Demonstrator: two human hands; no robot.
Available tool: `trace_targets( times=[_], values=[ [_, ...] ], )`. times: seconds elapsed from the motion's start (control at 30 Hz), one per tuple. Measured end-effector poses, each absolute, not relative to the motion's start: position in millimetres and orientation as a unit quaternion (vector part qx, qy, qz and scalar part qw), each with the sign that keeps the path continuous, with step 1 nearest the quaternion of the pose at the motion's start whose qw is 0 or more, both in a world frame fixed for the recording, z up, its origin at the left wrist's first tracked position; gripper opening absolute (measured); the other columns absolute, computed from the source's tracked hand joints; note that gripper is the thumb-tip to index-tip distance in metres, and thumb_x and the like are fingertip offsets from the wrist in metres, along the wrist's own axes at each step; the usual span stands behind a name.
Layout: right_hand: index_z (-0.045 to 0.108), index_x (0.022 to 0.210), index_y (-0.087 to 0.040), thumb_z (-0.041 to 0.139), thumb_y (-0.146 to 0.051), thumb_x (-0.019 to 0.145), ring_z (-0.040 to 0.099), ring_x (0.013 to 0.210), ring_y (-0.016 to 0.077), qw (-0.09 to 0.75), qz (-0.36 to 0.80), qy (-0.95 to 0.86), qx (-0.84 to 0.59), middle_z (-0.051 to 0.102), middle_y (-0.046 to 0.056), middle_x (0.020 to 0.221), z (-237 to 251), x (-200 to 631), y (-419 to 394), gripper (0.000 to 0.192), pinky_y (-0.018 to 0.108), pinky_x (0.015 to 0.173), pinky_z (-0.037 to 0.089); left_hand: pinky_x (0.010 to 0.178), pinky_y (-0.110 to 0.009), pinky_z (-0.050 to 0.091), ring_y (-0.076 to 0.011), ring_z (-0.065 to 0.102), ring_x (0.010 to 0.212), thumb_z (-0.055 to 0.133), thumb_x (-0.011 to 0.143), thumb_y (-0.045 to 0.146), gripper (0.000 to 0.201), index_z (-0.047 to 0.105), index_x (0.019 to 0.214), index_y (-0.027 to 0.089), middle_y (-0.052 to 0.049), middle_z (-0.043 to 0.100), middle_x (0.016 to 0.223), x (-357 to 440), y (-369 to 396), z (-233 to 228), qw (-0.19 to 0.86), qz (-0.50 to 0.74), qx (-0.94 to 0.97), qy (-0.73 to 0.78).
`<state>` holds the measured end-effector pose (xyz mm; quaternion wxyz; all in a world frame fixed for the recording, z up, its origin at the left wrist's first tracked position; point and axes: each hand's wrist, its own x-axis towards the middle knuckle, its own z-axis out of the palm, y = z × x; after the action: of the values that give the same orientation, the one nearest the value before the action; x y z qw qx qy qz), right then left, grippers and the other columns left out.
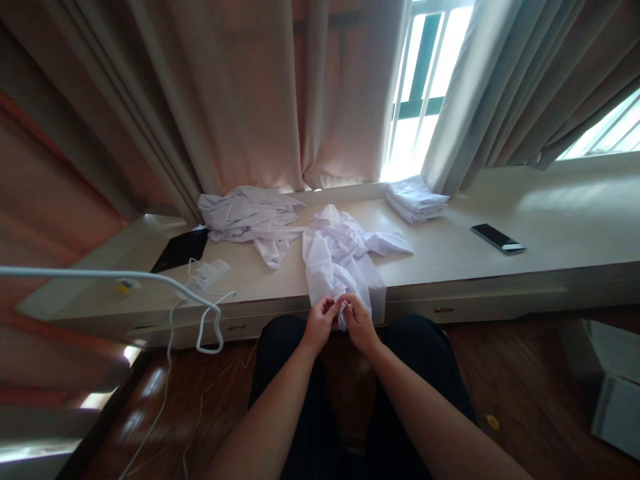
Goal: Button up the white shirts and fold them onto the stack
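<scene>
A crumpled white garment (333,250), with what looks like a sleeve stretching to the right, lies on the pale ledge (445,250) and hangs over its front edge. At the hanging end, my left hand (321,321) and my right hand (359,325) meet, fingers closed in a pinch on the fabric. The exact part between the fingertips is too small to make out. Further left on the ledge rests a second crumpled white garment (250,217), close beside the first. To the back right sits a folded stack of white cloth (416,198).
A phone (499,239) lies on the ledge at right. On the left are a black flat object (181,250), a white power strip (207,273) and loose cables; a thick white cable (125,273) crosses in front. Curtains (250,87) hang behind. Boxes (617,393) stand on the floor at right.
</scene>
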<state>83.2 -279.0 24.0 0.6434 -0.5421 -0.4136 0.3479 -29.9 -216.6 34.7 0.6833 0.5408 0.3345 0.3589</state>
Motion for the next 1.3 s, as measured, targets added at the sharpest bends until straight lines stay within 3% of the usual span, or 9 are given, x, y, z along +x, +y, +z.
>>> trace_targets(
  times=[0.23,0.37,0.47,0.67,0.87,1.3],
  values=[
    [0.057,0.114,-0.025,0.055,-0.037,0.091,0.055,0.076,0.0157,0.571,0.338,-0.533,-0.525,0.058,0.002,0.09,10,85,-283,0.026,0.028,0.07,0.048,0.053,-0.021,0.04,-0.0099,0.053,0.058,0.074,0.075,0.051,0.039,0.063,0.085,0.015,0.001,0.062,0.072,-41,-211,30,0.706,0.362,0.498,0.349],
    [0.054,0.114,-0.025,0.058,-0.034,0.09,0.056,0.078,0.0159,0.589,0.255,-0.512,-0.571,0.058,0.004,0.1,9,85,-285,0.026,0.03,0.073,0.05,0.056,-0.025,0.046,-0.0128,0.057,0.06,0.073,0.075,0.051,0.039,0.065,0.088,0.015,0.0,0.064,0.073,-42,-213,27,0.731,0.346,0.474,0.347],
    [0.061,0.102,-0.025,0.054,-0.029,0.092,0.058,0.093,0.0187,0.573,0.206,-0.565,-0.558,0.054,0.008,0.122,17,87,-285,0.013,0.035,0.085,0.05,0.057,-0.025,0.047,-0.014,0.059,0.063,0.074,0.075,0.049,0.039,0.067,0.092,0.015,-0.002,0.066,0.076,-39,-213,24,0.74,0.345,0.46,0.349],
    [0.067,0.108,-0.028,0.055,-0.022,0.091,0.052,0.123,0.0248,0.512,0.202,-0.649,-0.525,0.046,0.008,0.14,24,93,-286,0.023,0.044,0.108,0.041,0.06,-0.025,0.048,-0.0162,0.064,0.072,0.075,0.074,0.047,0.044,0.07,0.101,0.013,-0.008,0.072,0.091,-39,-210,22,0.743,0.363,0.439,0.351],
    [0.061,0.123,-0.031,0.056,-0.02,0.09,0.045,0.132,0.025,0.495,0.203,-0.657,-0.531,0.048,0.008,0.138,14,88,-283,0.035,0.045,0.113,0.037,0.059,-0.023,0.047,-0.0154,0.063,0.072,0.076,0.073,0.045,0.038,0.071,0.094,0.013,-0.006,0.071,0.087,-45,-209,25,0.721,0.375,0.444,0.376],
    [0.062,0.118,-0.03,0.057,-0.017,0.089,0.055,0.112,0.0236,0.524,0.178,-0.631,-0.543,0.056,0.007,0.117,5,82,-276,0.032,0.041,0.101,0.046,0.048,-0.022,0.045,-0.0144,0.063,0.058,0.072,0.074,0.04,0.035,0.07,0.097,0.013,-0.005,0.07,0.077,-52,-205,23,0.727,0.347,0.422,0.416]
  ],
)
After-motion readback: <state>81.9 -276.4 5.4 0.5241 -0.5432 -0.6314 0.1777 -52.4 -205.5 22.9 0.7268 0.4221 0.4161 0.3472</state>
